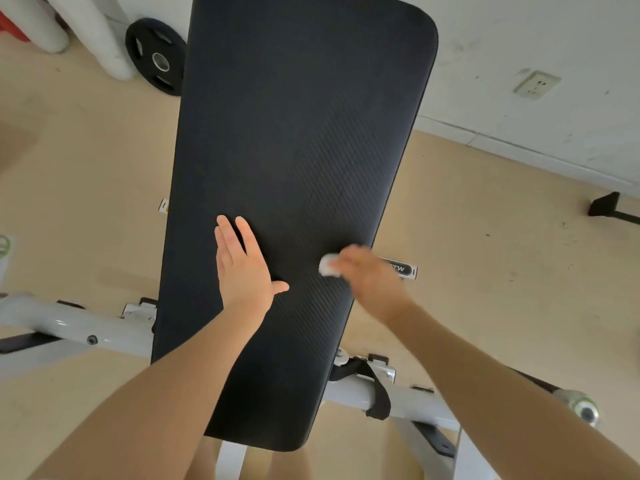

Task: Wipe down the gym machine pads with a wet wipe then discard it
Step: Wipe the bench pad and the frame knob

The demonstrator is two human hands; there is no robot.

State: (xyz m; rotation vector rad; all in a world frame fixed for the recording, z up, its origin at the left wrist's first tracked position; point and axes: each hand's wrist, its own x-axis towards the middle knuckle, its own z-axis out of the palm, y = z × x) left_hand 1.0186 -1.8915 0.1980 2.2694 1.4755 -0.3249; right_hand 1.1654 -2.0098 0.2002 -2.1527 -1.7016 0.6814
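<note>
We note the bench pad is covered in black matt upholstery with a fine diagonal ribbed texture, looking like vinyl or faux leather. The bench frame is metal with a glossy pale grey paint finish, fitted with a small dark bolt. A black woven strap wraps the frame tube. The wet wipe appears as soft white cloth-like material. The weight plate is matt black, rubber-like, with a shiny metal hub. The floor is smooth beige, lightly scuffed.
</note>
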